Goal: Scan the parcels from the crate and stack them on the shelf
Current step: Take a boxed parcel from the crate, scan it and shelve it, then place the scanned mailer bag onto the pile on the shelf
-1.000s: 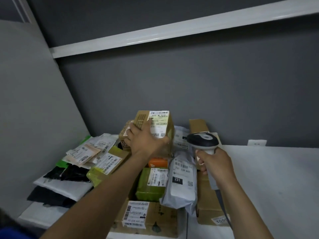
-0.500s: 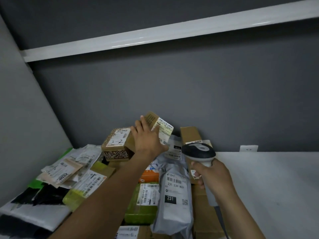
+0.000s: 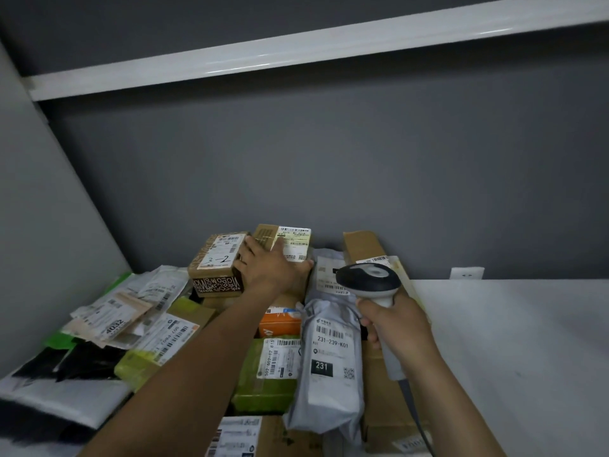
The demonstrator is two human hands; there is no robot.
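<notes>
- Far left of the frame: black and white poly mailers [image 3: 59, 387] lying flat on the white shelf [image 3: 514, 341], with a loose heap of label-covered envelopes [image 3: 118, 311] on top, one marked 4032.
- Just right of those, lower left of centre: yellow-green parcel [image 3: 164, 344] tilted, label facing up.
- Upper centre: brown printed box [image 3: 217, 268] marked 3-2, sitting high on the pile against the grey back wall [image 3: 329, 159].
- Touching its right side: small cardboard box [image 3: 283, 242] with a white label, at the back top of the pile.
- Left hand [image 3: 270, 268] pressed over that small box, fingers spread and curled around its near face, thumb along the right edge.
- Centre, below the forearm: orange parcel [image 3: 280, 321], then green parcel [image 3: 267, 374] with a barcode label.
- Right of centre: grey poly bag [image 3: 329, 367] marked 231-239-K01, lying over a long cardboard box [image 3: 382, 407].
- Right hand [image 3: 398, 328] closed tight around the handle of a barcode scanner [image 3: 369, 280], head pointing toward the pile.
- Right side: bare shelf surface.
</notes>
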